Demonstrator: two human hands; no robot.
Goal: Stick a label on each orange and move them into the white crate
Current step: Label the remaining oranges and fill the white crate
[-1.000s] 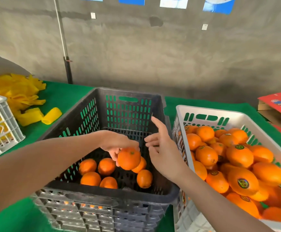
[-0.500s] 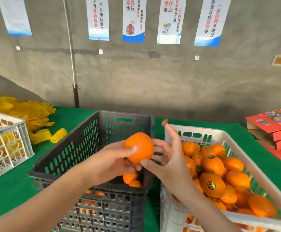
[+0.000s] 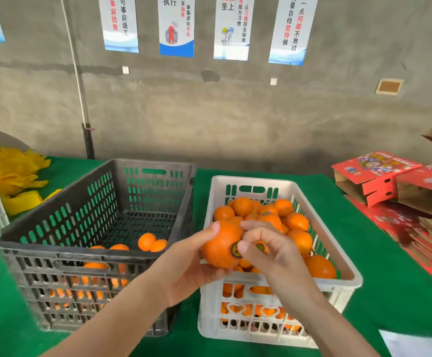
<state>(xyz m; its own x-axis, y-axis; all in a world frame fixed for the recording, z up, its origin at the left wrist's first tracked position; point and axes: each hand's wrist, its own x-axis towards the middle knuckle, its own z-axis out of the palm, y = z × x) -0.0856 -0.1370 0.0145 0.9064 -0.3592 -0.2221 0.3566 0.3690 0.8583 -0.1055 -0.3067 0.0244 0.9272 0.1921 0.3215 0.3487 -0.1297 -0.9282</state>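
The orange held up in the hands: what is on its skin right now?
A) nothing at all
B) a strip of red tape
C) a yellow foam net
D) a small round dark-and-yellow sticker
D: the orange, held by the left hand over the white crate, shows a round dark-and-yellow label right beside the thumb of the right hand.

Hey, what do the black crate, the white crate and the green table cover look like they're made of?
Black crate: moulded plastic, matt and scuffed, judging by its slotted walls and cut-out handles. White crate: likewise moulded plastic, slightly smoother, with slotted walls. Green table cover: probably felt or similar cloth; it looks flat and dull, without shine.
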